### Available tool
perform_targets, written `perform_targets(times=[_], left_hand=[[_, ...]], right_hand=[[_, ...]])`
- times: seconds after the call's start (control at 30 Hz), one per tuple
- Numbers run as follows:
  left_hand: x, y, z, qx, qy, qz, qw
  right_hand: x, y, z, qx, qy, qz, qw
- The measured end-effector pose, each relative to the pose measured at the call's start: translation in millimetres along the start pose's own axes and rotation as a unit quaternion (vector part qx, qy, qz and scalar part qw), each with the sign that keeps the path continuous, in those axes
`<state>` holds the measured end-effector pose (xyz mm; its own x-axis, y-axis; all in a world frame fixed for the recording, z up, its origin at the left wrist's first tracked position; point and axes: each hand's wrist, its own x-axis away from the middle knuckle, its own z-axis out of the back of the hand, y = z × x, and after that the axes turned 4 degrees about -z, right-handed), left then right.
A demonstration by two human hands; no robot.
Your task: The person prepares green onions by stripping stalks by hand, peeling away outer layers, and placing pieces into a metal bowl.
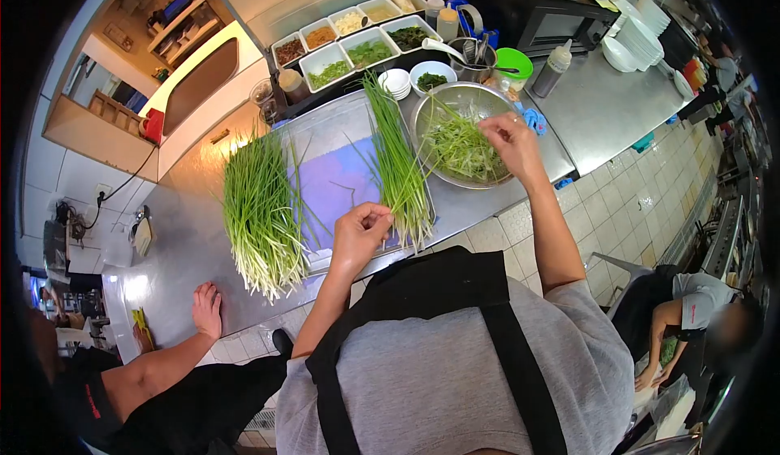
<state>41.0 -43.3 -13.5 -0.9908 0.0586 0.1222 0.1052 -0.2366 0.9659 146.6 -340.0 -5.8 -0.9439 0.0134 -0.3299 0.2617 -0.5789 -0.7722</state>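
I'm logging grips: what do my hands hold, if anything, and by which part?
It cannot be told: your left hand is curled by the bunch beside the bowl, your right hand above the bowl; anything pinched is too small to see.

Bright and mostly sharp around the tray (325,126) — warm glare on the counter (185,219) just left of it, the tiled wall (39,156) farther left bowing into black edges.

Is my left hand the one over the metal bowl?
No, the right hand is over the metal bowl, while the left hand is by the long green stalks beside that bowl.
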Motion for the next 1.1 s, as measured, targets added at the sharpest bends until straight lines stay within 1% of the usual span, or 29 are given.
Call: perform_targets(times=[0.03, 0.13, 0.17, 0.27, 0.47, 0.57, 0.63, 0.67, 0.7, 0.77, 0.87, 0.93, 0.97, 1.0, 1.03, 1.07, 1.1], left_hand=[[1.5, -0.3, 0.3, 0.001, -0.002, 0.002, 1.000], [4.9, 3.2, -0.5, 0.010, -0.010, 0.006, 1.000], [5.8, 4.7, -0.8, 0.014, -0.013, 0.006, 1.000], [7.6, 6.7, -1.2, 0.038, -0.016, 0.010, 0.999], [8.6, 5.8, -0.3, 0.055, -0.022, 0.016, 0.998], [9.1, 5.3, -0.5, 0.053, -0.018, 0.022, 0.998], [8.7, 7.8, -3.8, 0.051, -0.014, 0.020, 0.998], [7.9, 9.4, -5.8, 0.049, -0.013, 0.019, 0.999], [6.3, 10.5, -7.8, 0.045, -0.010, 0.017, 0.999], [2.4, 12.6, -11.5, 0.038, -0.005, 0.011, 0.999], [-2.6, 15.1, -13.3, 0.024, 0.003, 0.006, 1.000], [-4.3, 12.6, -10.0, 0.009, 0.010, -0.010, 1.000], [-4.8, 11.3, -8.8, 0.002, 0.013, -0.017, 1.000], [-4.9, 11.6, -8.5, -0.006, 0.014, -0.014, 1.000], [-5.3, 12.9, -8.3, -0.015, 0.014, -0.012, 1.000], [-6.2, 13.9, -8.5, -0.023, 0.013, -0.011, 1.000], [-7.7, 12.9, -9.4, -0.030, 0.015, -0.018, 0.999]], right_hand=[[2.2, -11.9, 2.9, 0.015, -0.023, -0.005, 1.000], [6.1, -19.3, -2.7, 0.011, 0.006, 0.135, 0.991], [7.7, -21.3, -4.4, 0.008, -0.019, 0.153, 0.988], [13.2, -34.3, -3.7, 0.067, -0.102, 0.153, 0.981], [14.1, -25.6, -12.2, 0.155, -0.096, 0.252, 0.950], [13.7, -10.9, -21.3, -0.011, -0.141, 0.153, 0.978], [15.5, -7.1, -29.1, -0.130, -0.135, 0.059, 0.981], [16.4, -6.2, -31.9, -0.188, -0.130, 0.012, 0.973], [17.4, -9.1, -32.6, -0.242, -0.138, -0.064, 0.958], [19.2, -16.4, -32.2, -0.343, -0.151, -0.212, 0.903], [13.6, 3.5, -33.4, -0.357, -0.114, -0.244, 0.894], [4.8, 12.4, -21.9, -0.257, -0.058, -0.154, 0.952], [1.2, 16.0, -17.8, -0.205, -0.030, -0.108, 0.972], [-0.7, 16.8, -15.0, -0.104, -0.036, -0.061, 0.992], [-1.3, 16.9, -11.8, -0.002, -0.040, -0.015, 0.999], [-1.1, 16.2, -8.7, 0.101, -0.043, 0.032, 0.993], [0.3, 14.4, -6.7, 0.139, -0.031, 0.050, 0.989]])
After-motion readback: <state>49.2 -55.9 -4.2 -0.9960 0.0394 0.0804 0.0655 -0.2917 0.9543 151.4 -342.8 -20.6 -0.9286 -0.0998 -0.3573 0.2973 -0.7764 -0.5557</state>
